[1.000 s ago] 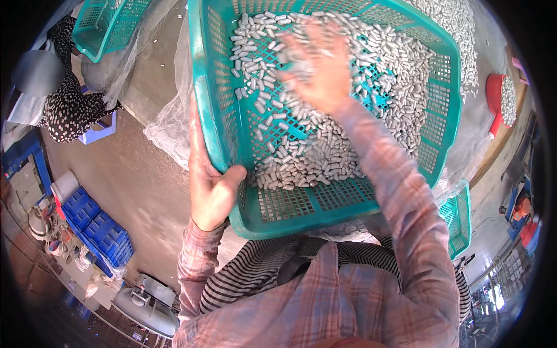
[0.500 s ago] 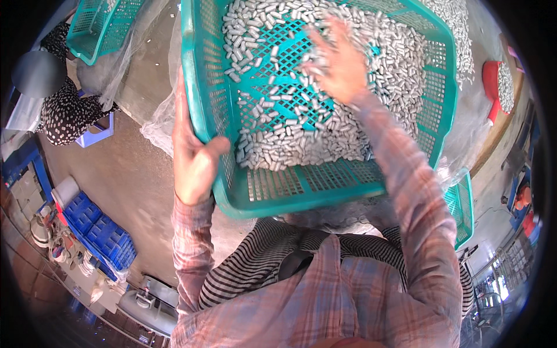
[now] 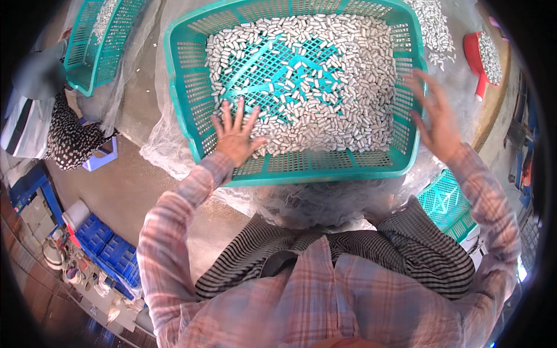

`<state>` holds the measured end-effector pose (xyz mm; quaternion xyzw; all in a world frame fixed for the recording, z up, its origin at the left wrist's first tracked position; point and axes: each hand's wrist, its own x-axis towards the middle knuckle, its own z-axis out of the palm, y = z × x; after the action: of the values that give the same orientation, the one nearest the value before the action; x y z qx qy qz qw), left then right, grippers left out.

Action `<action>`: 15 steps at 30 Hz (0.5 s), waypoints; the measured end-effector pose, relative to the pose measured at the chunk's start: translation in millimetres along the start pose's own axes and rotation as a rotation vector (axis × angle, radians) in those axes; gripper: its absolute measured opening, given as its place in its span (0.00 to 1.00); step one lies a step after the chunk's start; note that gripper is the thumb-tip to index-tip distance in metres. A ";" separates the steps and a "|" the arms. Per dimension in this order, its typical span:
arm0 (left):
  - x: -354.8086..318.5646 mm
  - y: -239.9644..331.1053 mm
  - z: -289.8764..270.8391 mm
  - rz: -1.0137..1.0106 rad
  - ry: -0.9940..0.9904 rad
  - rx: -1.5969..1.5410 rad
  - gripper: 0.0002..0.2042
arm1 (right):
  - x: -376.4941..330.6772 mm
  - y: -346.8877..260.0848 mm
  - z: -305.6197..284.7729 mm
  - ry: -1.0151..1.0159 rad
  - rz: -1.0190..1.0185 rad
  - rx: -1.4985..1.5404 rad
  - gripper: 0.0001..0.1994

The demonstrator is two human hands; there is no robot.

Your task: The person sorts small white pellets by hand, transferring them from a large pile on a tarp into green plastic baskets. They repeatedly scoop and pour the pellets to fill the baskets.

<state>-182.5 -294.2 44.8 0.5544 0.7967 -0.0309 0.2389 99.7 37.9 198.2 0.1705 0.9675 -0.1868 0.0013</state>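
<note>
A wide green plastic basket point(image 3: 313, 176) with lattice sides lies in front of me. Small whitish capsule-shaped pieces point(image 3: 365, 87) cover its bottom, thickest along the right and near sides; the green mesh floor shows at the left and middle. My left hand point(image 3: 235, 138) reaches over the near left side, its spread fingers resting on the pieces there. At the basket's right rim is my right hand point(image 3: 438, 119), slightly blurred, with thumb and fingers apart and nothing visible in it. Whether it touches the rim I cannot tell.
More pieces lie loose point(image 3: 432, 35) beyond the basket's right corner, near a red scoop point(image 3: 474, 66) filled with them. Another green basket point(image 3: 449, 200) sits low at my right. A person in dotted clothing point(image 3: 72, 136) is at far left, beside another green basket point(image 3: 90, 81). Blue crates point(image 3: 107, 240) stand lower left.
My left hand has gone from the basket's left rim to the pieces inside. My right hand has left the pieces for the right rim. The basket has shifted left and sits straighter.
</note>
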 end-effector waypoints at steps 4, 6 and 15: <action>53.7 100.1 0.8 0.429 0.002 -0.104 0.34 | -30.3 42.4 35.5 0.199 0.597 0.323 0.28; 109.1 153.2 -7.8 0.621 0.134 -0.087 0.31 | -35.9 45.9 81.5 0.469 0.577 0.382 0.27; 161.0 106.0 -14.8 -0.301 0.584 -0.192 0.28 | -33.3 50.8 80.3 0.395 0.613 0.791 0.28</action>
<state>-136.1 -109.1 14.0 0.3909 0.9036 0.1695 0.0446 142.9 42.2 107.3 0.4644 0.7111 -0.4924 -0.1905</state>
